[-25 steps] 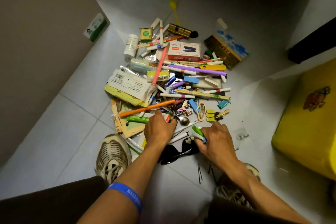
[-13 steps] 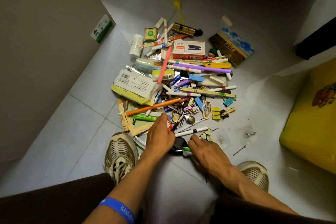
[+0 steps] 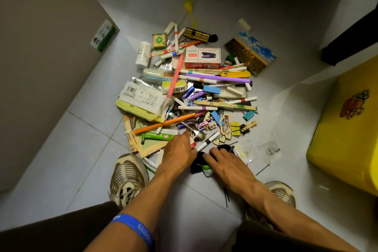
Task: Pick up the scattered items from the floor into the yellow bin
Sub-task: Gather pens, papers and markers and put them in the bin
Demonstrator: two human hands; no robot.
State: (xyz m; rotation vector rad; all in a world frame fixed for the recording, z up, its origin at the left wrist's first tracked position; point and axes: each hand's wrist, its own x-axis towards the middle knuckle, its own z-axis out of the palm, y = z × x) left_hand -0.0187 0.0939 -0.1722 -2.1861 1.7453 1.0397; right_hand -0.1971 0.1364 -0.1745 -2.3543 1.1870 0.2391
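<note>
On the grey tiled floor (image 3: 86,149) I judged gathering underway: my left hand (image 3: 179,152) and right hand (image 3: 227,164) pressed on near-edge clutter, grips untellable; next, lift it right to the yellow bin (image 3: 347,139).

A red and white stapler box (image 3: 202,58) carries the brand name "Sisman" in its top left corner (first letter is hard to make out). A white packet (image 3: 141,97) bears a barcode and small print too tiny to read. Writing on the blue wristband (image 3: 134,229) is blurred.
</note>
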